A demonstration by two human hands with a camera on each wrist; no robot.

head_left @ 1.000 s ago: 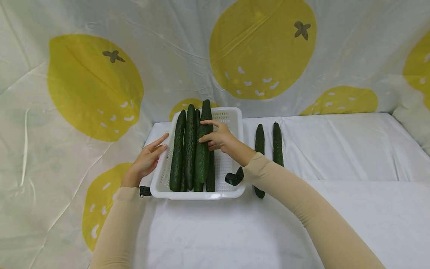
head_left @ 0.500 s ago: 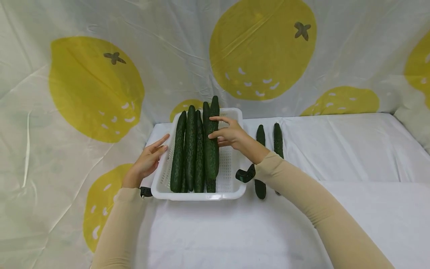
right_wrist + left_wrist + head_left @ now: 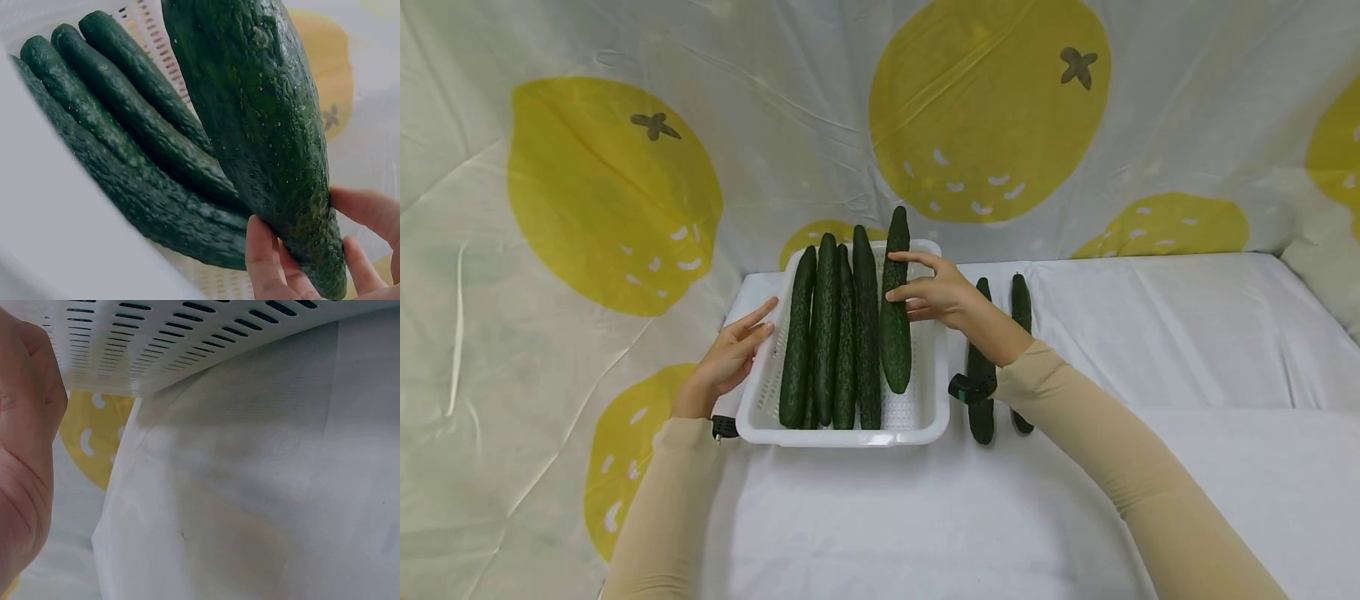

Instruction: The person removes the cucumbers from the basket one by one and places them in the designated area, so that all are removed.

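In the head view, my right hand (image 3: 940, 292) pinches a dark green cucumber (image 3: 896, 333) between thumb and fingers. The cucumber is held above the right part of a white plastic basket (image 3: 842, 436), its far end reaching past the back rim. In the right wrist view, fingertips (image 3: 262, 250) press on both sides of the cucumber's narrow end. Several other cucumbers (image 3: 826, 333) lie side by side in the basket's left half. My left hand (image 3: 730, 354) is at the basket's left wall, its index finger and thumb extended against the rim. The left wrist view shows the slotted wall (image 3: 156, 337) beside this hand.
Two more cucumbers (image 3: 1022, 308) lie on the white tablecloth (image 3: 1150, 333) right of the basket, one partly behind my right wrist. A lemon-print cloth (image 3: 790, 125) hangs behind the table and along its left side.
My right hand has moved right with the cucumber, away from the row in the basket, so a gap now separates them. The left hand has stayed at the basket's side.
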